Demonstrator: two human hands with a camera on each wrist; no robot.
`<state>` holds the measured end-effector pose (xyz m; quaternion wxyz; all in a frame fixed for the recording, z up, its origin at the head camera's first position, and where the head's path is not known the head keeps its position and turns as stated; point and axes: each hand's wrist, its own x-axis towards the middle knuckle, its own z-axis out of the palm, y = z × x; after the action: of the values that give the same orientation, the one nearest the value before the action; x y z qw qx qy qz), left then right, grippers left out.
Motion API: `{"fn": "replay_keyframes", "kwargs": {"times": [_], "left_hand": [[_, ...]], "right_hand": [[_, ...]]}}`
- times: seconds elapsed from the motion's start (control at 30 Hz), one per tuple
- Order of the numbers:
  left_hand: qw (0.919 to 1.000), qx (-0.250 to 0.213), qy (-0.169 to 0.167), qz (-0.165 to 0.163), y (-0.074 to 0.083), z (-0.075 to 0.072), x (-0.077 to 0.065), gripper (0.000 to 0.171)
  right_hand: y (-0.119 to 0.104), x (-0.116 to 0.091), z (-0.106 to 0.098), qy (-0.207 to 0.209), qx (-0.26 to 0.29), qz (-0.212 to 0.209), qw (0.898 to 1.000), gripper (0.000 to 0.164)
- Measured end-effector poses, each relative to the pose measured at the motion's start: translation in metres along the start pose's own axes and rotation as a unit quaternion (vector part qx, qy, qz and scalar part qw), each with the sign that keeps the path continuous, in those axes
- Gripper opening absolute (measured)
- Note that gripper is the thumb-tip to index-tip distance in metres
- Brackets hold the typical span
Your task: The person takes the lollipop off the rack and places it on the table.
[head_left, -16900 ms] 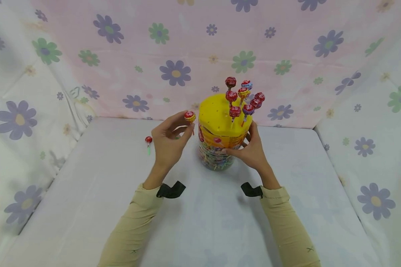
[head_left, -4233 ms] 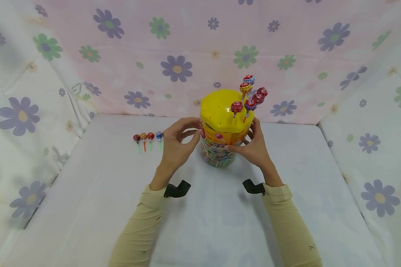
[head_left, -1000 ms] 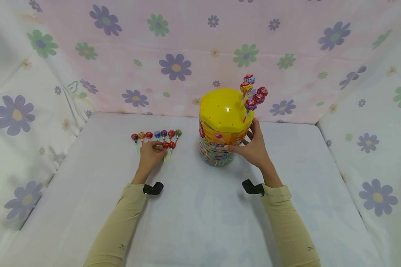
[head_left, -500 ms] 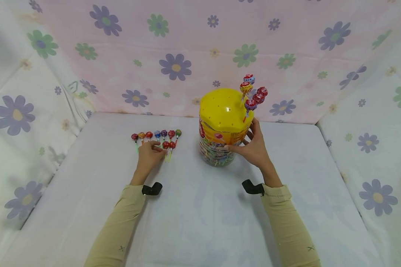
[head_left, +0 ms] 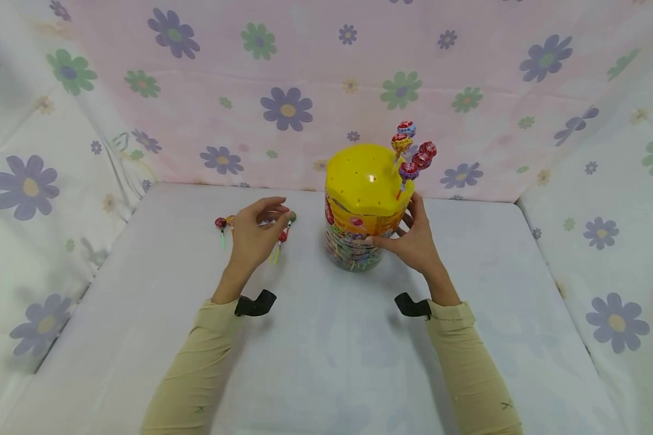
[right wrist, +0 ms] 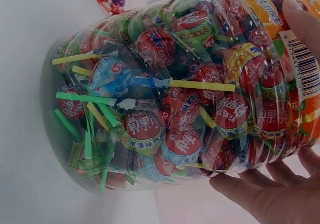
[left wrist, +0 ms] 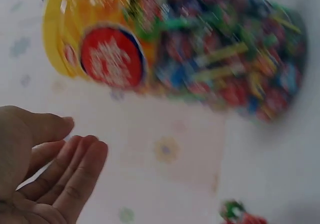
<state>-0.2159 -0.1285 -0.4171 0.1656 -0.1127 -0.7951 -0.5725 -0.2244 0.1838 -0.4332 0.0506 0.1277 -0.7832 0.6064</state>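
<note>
My left hand (head_left: 254, 238) is raised over the lollipops on the table, with thumb and fingers bent and apart. In the left wrist view, that hand (left wrist: 60, 174) has nothing between its fingertips. My right hand (head_left: 413, 241) grips the side of a clear jar (head_left: 354, 244) packed with wrapped lollipops, its thumb across the front. The jar has a yellow lid (head_left: 356, 178) pierced with small holes. Several lollipops (head_left: 408, 171) stand upright by their sticks at the lid's right side. In the right wrist view, fingers (right wrist: 250, 191) support the jar's labelled upper part.
Left of the jar, lollipops lie in rows on the white tabletop (head_left: 326, 350); a dark red one (head_left: 220, 223) and a red one (head_left: 283, 235) show, while my left hand hides others. Floral cloth (head_left: 315, 54) rises behind the table and at both sides.
Over these frames, several lollipops have gone from the lid to the table rows. Most recently, my left hand has left the front row, rising and shifting right. My right hand stays on the jar.
</note>
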Motion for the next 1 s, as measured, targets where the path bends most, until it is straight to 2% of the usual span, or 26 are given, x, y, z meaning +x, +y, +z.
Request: {"fn": "replay_keyframes", "kwargs": {"times": [0.13, 0.2, 0.33, 0.53, 0.73, 1.0], "left_hand": [[0.9957, -0.078, 0.014, 0.048, 0.032, 0.015, 0.004, 0.028], [0.9922, -0.1, 0.013, 0.074, 0.047, 0.022, 0.007, 0.028], [0.9888, -0.101, -0.002, 0.11, 0.078, 0.035, 0.017, 0.028], [0.9848, -0.114, -0.041, 0.125, 0.113, 0.058, 0.037, 0.029], [0.9829, -0.131, -0.08, 0.102, 0.128, 0.082, 0.053, 0.03], [0.9802, -0.141, -0.101, 0.095, 0.13, 0.105, 0.063, 0.032]], "right_hand": [[0.0, 0.0, 0.0, 0.001, -0.007, 0.006, 1.0, 0.103], [0.001, 0.0, 0.0, 0.001, -0.013, 0.009, 1.0, 0.101], [0.002, 0.0, -0.001, 0.002, -0.012, 0.006, 1.0, 0.099], [0.002, 0.0, -0.001, 0.002, -0.016, 0.009, 1.0, 0.1], [0.001, 0.0, -0.001, 0.002, -0.017, 0.014, 1.0, 0.1], [0.001, 0.0, -0.002, 0.003, -0.015, 0.012, 1.0, 0.1]]}}
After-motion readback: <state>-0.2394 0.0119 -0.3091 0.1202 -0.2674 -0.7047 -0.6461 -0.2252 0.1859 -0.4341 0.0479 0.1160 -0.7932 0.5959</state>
